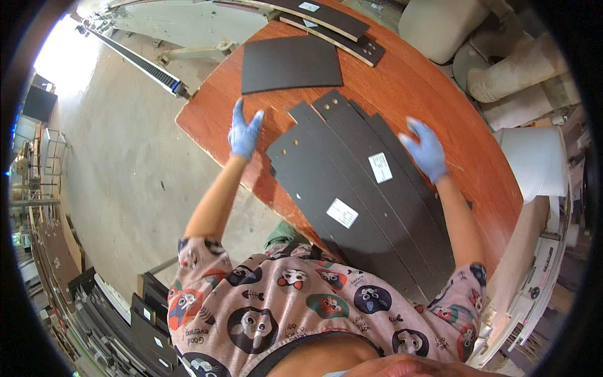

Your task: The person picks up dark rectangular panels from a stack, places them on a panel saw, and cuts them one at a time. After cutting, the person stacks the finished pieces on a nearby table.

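Observation:
Gloved in blue, my left hand [244,131] hovers near the left edge of the table, fingers apart and holding nothing. My right hand [425,149], in a matching glove, is held over the right side with thumb and fingers spread. Between them several long dark boards [352,169] lie side by side or overlapping, their far ends stepped. Round holes show near the far ends of two of them. A white label [342,213] sticks to one board and another white label [380,167] to its neighbour. Whether either glove touches a board is hard to tell.
A dark rectangular panel [291,63] lies flat on the reddish-brown table [433,81] beyond the boards. Two more dark strips [333,39] rest at the far edge. A roll of white wrapping [534,161] stands at the right. Dark panels [151,327] lean at lower left.

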Available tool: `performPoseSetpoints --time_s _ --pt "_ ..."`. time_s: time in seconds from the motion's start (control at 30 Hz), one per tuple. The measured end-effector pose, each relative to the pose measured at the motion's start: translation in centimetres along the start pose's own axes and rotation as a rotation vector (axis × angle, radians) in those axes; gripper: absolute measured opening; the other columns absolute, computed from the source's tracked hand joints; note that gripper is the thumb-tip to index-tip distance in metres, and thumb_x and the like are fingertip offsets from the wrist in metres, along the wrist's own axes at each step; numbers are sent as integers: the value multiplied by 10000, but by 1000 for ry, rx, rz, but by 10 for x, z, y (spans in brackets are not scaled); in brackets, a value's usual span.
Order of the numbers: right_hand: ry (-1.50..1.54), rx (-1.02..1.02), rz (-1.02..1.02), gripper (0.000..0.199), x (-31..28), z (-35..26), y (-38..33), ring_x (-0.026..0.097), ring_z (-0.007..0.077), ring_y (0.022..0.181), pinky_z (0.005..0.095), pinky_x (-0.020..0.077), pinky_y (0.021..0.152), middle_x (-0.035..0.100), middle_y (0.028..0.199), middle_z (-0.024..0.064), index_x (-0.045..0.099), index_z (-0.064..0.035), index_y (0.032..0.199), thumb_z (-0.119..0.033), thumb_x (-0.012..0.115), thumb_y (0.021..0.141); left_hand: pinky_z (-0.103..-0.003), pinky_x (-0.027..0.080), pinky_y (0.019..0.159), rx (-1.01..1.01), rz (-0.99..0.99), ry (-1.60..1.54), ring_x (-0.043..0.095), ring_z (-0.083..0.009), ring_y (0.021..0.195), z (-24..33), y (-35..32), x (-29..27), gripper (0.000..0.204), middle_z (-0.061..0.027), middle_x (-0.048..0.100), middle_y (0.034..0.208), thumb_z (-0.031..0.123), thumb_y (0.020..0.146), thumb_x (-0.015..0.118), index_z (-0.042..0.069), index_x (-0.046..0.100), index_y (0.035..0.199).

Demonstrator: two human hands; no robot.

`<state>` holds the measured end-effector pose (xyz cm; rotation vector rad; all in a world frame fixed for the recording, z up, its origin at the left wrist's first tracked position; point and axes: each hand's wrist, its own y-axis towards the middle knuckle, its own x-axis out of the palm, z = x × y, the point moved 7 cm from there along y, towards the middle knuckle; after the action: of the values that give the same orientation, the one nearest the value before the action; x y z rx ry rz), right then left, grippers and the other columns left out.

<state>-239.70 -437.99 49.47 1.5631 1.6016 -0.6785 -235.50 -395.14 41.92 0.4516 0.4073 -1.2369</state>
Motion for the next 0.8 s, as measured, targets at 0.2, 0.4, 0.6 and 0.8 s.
performPoseSetpoints --time_s 0.2,0.4,0.6,0.8 --pt "167 484 -302 713 114 9 165 431 288 1215 380 389 970 435 1326 184 377 -38 1324 -435 624 786 -433 343 985 -152 -196 465 400 -367 1218 -20 121 46 717 -159 465 1295 512 800 546 133 311 1362" --pt "480 759 -208 517 164 25 190 472 168 778 371 478 695 520 943 49 546 -81 1083 -464 656 753 -366 429 888 -280 -230 96 532 -313 1089 -87 169 56 706 -211 533 1196 416 824 592 67 291 1358" --pt "572 894 -335 650 155 42 173 425 295 1197 454 412 919 408 1343 175 486 -43 1253 -468 631 782 -224 459 484 -608 -844 -836 530 -97 506 -48 123 57 210 7 587 614 383 813 640 180 594 782" --pt "534 778 -407 649 145 -5 174 365 332 1239 435 347 991 361 1384 153 489 -81 1263 -474 636 768 -244 510 508 -405 -676 -494 605 -101 659 32 107 19 347 -37 643 824 382 814 631 67 597 955"
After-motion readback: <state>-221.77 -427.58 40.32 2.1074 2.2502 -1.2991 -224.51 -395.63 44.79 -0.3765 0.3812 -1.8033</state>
